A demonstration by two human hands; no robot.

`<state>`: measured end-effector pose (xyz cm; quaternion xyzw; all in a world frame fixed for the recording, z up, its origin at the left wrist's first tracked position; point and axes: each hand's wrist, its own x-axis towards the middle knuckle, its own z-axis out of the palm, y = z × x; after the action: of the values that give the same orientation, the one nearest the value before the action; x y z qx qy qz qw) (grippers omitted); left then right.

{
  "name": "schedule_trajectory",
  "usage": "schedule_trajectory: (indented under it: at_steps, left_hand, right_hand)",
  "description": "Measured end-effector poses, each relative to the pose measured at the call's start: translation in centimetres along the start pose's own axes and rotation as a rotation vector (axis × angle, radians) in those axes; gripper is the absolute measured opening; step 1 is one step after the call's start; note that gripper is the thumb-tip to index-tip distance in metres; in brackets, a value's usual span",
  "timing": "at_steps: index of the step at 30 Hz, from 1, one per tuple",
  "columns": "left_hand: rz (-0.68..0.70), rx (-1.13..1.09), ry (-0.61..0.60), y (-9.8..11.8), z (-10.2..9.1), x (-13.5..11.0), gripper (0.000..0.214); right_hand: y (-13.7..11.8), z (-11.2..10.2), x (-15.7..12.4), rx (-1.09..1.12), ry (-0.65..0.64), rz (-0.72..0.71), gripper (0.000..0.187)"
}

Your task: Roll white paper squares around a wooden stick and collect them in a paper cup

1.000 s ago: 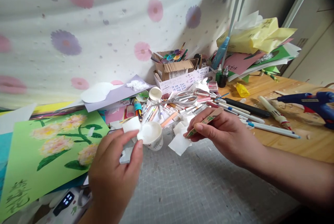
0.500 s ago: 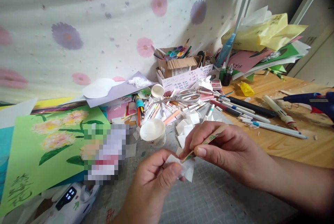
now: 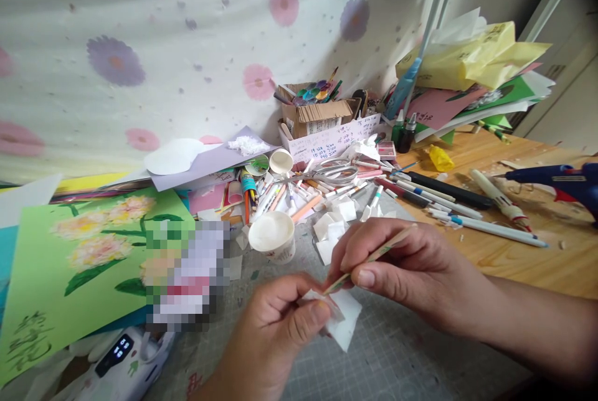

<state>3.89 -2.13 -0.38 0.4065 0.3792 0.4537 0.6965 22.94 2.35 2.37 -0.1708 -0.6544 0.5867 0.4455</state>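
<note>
**Over the grey cutting mat, both hands meet on a scrap of white paper**

Near the front edge of the counter, the left hand point(image 3: 275, 326) is curled shut, thumb pressed against forefinger, pinching a small piece of white paper point(image 3: 346, 321) that hangs out to the right of its fingertips, just above the cutting mat point(image 3: 402, 357). The right hand point(image 3: 411, 270) comes in from the right and is clamped on a thin printed strip point(image 3: 376, 256), held between thumb and forefinger and slanting down to the left. The strip's lower tip touches the white paper right at the left thumb, so the two hands are almost touching.

Just behind the hands stands a white paper cup point(image 3: 273, 236), upright and open. To its right lie several loose white paper squares point(image 3: 334, 226). Further back is a heap of pens and pencils with a pair of scissors point(image 3: 334, 172) lying on top, and behind that a cardboard box point(image 3: 317, 116) filled with small coloured items. A green sheet with painted flowers point(image 3: 93, 251) lies on the left, with a white device point(image 3: 126, 357) by its near corner. On the right, on bare wood, long markers point(image 3: 486, 226) lie side by side, and a blue glue gun point(image 3: 560, 178) rests near the edge of view. A flowered cloth point(image 3: 187, 46) hangs behind everything.
</note>
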Motion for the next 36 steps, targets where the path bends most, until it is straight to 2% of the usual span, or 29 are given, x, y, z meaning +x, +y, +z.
schedule_trajectory:
  at_steps: [16, 36]
  left_hand:
    - [-0.077, -0.047, -0.003, 0.17, 0.16, -0.09, 0.020]
    - [-0.084, -0.018, -0.023, 0.36, 0.13, -0.11, 0.021]
  right_hand:
    - [-0.30, -0.15, -0.10, -0.071, -0.048, -0.018, 0.004]
    - [-0.50, -0.11, 0.10, -0.080, -0.069, -0.049, 0.006]
